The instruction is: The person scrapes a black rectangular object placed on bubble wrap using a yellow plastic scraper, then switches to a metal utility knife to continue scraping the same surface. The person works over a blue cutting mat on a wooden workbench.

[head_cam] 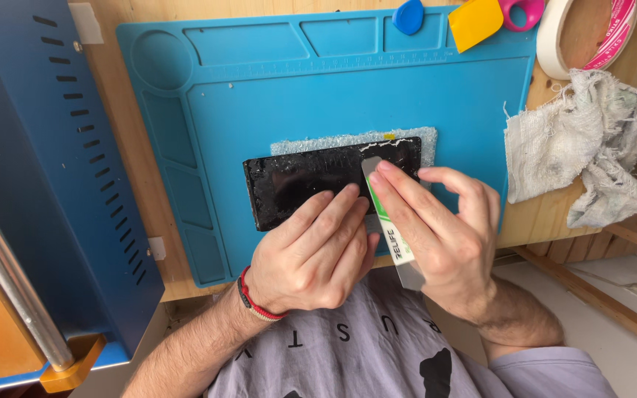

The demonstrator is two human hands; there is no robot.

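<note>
Lying under both hands (377,236): black panel (296,180).

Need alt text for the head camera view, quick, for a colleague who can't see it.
The right hand presses a thin metal blade against a black cracked panel that the left hand steadies on a blue mat. A crumpled cloth lies to the right.

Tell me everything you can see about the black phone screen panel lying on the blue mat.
The black screen panel is a flat, glossy rectangle lying lengthwise on a pale foam pad, which sits on the blue silicone work mat. Its surface looks smeared with residue, and a whitish cracked edge shows at its top right corner. The left hand presses its fingers on the lower edge, while the right hand lays a thin metal pry blade flat against the right end.
</note>
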